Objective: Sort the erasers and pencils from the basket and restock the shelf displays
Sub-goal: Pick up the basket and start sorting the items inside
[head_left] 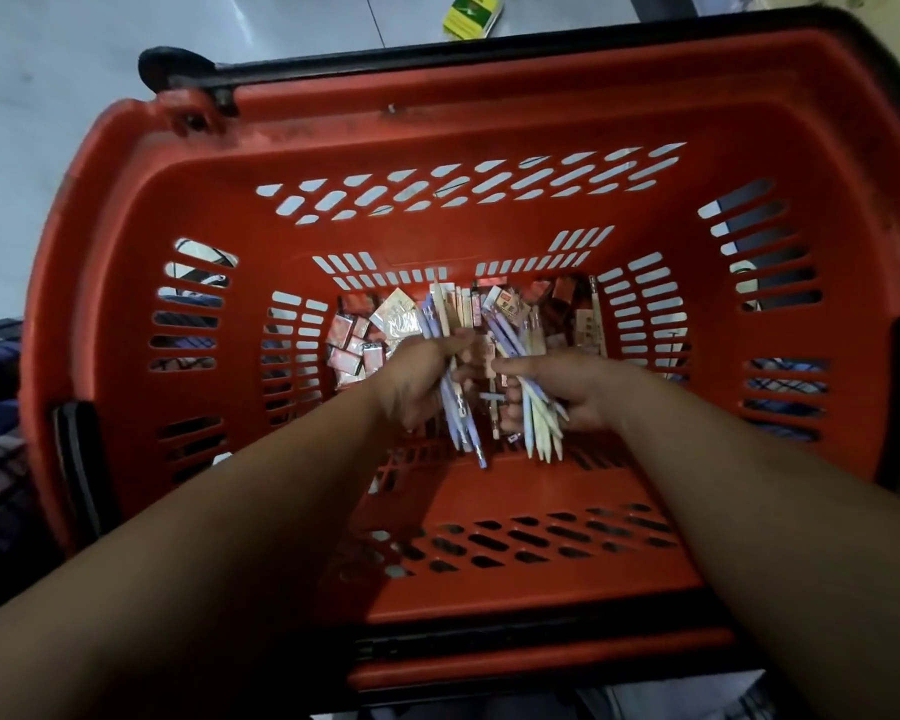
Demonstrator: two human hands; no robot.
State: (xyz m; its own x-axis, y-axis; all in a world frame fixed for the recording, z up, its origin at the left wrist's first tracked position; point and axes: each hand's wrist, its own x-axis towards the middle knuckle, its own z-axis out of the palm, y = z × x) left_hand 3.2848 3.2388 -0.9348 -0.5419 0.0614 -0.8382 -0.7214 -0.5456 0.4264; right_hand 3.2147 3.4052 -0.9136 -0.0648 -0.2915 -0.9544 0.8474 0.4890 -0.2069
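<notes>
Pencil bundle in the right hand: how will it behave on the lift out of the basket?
Likely stiff and light: the pencils are thin straight sticks, several held in one right hand. Probably apt to slip or fan out, since their tips splay below the fingers. Dropped ones would likely roll on the basket floor.

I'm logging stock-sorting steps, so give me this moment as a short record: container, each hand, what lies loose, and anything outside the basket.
container: red basket, slotted walls, standing on a pale floor
left hand: grips a bunch of mostly purple pencils
right hand: grips a bunch of mostly cream pencils
loose in basket: wrapped erasers at the far left of the bottom; loose pencils at the far side
outside: yellow-green packet on the floor beyond the basket
shelf: not in view
</notes>
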